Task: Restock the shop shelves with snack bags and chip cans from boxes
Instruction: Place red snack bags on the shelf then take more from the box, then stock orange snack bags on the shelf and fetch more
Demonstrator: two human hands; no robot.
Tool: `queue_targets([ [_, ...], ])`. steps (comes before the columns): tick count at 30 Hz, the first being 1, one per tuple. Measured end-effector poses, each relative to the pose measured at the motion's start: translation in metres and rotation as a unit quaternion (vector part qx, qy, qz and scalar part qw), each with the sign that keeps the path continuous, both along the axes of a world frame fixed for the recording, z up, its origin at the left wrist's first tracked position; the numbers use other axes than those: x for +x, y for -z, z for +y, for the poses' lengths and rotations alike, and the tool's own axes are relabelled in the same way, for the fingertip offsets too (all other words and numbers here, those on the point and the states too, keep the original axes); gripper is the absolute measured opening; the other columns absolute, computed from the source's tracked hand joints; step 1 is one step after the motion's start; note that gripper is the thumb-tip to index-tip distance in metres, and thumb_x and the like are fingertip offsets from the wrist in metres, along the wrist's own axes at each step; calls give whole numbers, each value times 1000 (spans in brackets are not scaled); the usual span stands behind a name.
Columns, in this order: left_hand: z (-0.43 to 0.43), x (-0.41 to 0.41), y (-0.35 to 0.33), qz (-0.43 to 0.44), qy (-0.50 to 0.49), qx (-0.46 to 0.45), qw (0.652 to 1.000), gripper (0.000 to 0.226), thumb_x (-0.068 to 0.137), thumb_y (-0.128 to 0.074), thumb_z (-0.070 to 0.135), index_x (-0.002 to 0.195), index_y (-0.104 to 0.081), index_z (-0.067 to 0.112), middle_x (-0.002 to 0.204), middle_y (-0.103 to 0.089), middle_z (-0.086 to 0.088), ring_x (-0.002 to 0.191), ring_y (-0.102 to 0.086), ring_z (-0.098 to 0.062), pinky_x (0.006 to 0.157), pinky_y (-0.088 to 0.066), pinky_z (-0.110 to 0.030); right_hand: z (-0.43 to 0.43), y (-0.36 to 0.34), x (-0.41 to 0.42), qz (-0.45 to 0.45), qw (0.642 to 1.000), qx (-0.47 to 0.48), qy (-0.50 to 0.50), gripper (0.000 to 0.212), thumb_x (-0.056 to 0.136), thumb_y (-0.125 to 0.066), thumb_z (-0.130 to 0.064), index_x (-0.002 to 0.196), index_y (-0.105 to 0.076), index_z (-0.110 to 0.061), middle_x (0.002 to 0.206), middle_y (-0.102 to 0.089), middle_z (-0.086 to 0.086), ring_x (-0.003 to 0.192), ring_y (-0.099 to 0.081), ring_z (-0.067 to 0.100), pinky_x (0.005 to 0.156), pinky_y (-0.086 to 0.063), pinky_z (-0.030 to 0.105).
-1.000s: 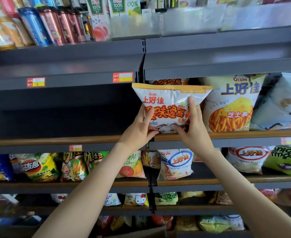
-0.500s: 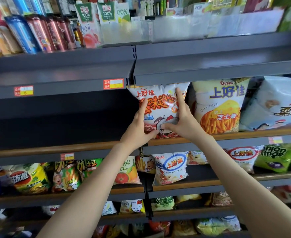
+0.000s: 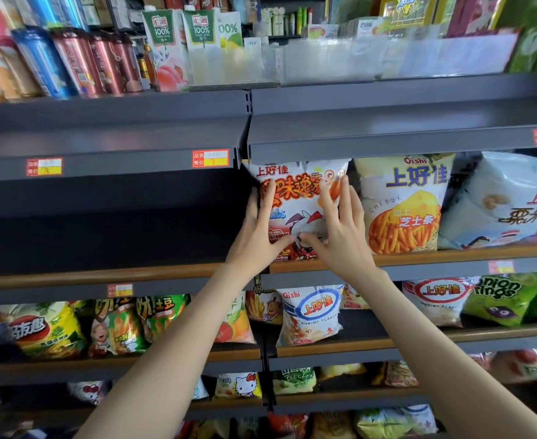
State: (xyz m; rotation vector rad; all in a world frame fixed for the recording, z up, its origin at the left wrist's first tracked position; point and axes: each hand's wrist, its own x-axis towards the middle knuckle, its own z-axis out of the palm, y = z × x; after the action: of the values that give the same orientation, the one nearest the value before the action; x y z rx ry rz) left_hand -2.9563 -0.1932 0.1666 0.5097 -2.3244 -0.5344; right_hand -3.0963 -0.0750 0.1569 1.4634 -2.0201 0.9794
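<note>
Placing step: left hand [image 3: 258, 231] and right hand [image 3: 340, 232] press flat, fingers straight and spread, on the red-and-white snack bag [image 3: 295, 190]. It stands upright on the shelf [image 3: 450, 257], just beside the cheese bag [image 3: 403, 207]. Looks about seated; the next move probably calls for letting go without tipping it.

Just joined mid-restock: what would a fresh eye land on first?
The left hand and right hand press on a white-and-red crinkly snack bag standing on the wood-edged shelf at centre frame. Beside it stands a yellow-and-white cheese-stick bag; blue and maroon cans line the top left.
</note>
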Motion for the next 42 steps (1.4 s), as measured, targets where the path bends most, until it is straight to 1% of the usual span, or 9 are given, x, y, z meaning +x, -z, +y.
queue_targets([
  [4,-1,-4,7,-13,-62,-204,977,101,85,-69,44,153,4,33,160,16,-8,148,7,-36,116,-15,-61,5,5,-7,-30,997,52,-38,90,88,-66,-39,153,-4,-30,160,10,1,146,-9,38,112,-24,55],
  [8,1,-10,6,-71,-45,-192,978,96,86,-66,46,155,-1,32,157,29,1,141,29,-27,112,-25,-57,8,1,-11,-21,997,65,-35,91,87,-68,-35,154,-7,-25,160,7,4,146,-10,39,113,-23,54],
  [13,13,-6,16,-46,-71,-200,976,91,87,-69,40,155,-11,24,160,10,-20,147,7,-41,113,-14,-63,12,10,8,3,1000,16,2,84,87,-68,-24,154,-16,-21,159,-13,18,142,-19,42,109,-28,56],
  [18,38,37,60,27,-46,-122,991,78,91,-65,29,154,-20,22,161,0,-15,147,-11,-35,115,-24,-52,25,44,58,-22,1000,-14,-16,70,91,-55,-21,152,-20,-14,156,-24,17,142,-23,36,113,-23,47],
  [23,51,121,138,14,-93,15,995,80,93,-62,32,155,-12,30,162,-11,-5,148,-7,-12,111,-33,-36,42,107,119,-75,988,96,-92,69,93,-57,-26,152,-23,-13,154,-30,13,140,-26,32,112,-25,47],
  [26,57,176,190,-40,-116,101,987,79,95,-61,34,156,-11,30,162,-12,-2,149,-13,-15,110,-35,-32,48,147,151,-121,967,185,-130,73,94,-57,-30,154,-18,-18,156,-27,8,141,-19,27,113,-22,47],
  [30,78,243,254,-176,-225,291,913,79,96,-57,40,147,2,48,163,-7,-4,149,-13,-23,110,-33,-35,47,200,183,-179,924,289,-174,79,93,-61,-26,153,-11,-21,157,-25,8,139,-21,28,113,-23,47],
  [37,138,332,341,-306,-324,428,787,87,91,-62,42,155,-3,38,157,-24,-11,145,-24,-26,109,-33,-34,33,287,226,-234,813,485,-221,83,97,-53,-39,152,8,-29,162,-2,-5,145,-6,24,116,-12,45],
  [42,156,353,416,-327,-344,443,760,81,90,-61,41,155,-13,31,149,-40,-6,135,-40,-24,107,-37,-32,25,382,245,-231,763,556,-233,85,96,-53,-38,152,10,-27,161,-11,0,144,-13,29,116,-21,47],
])
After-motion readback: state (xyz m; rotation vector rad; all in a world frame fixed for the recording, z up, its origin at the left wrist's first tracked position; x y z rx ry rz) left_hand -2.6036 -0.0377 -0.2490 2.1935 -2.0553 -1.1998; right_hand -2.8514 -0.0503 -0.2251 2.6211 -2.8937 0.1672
